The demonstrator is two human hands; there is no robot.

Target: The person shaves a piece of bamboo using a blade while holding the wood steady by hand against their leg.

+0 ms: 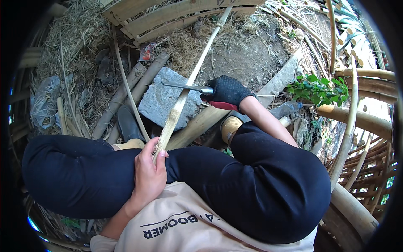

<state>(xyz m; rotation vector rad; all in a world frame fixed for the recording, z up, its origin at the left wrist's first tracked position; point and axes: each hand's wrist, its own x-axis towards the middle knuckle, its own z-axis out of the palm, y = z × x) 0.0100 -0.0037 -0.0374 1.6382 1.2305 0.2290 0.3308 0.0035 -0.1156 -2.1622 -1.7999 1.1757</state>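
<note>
A long, pale split bamboo strip [202,59] slants from my lap up to the far edge of the view. My bare left hand [150,170] grips its rough near end, thumb on top, above my thigh. In a black and red glove, my right hand [228,93] is closed round the handle of a knife [194,88]. The blade points left and lies across the strip, over a grey stone block [161,101] on the ground between my feet. Part of the handle is hidden in the glove.
Beside the block lie a thick bamboo pole [199,126] and thinner poles [119,101]. A slatted bamboo frame [176,20] stands at the far side. To the right are a leafy plant [321,90], a plastic bottle [287,109] and bamboo rails [357,119]. A plastic bag [46,101] lies left.
</note>
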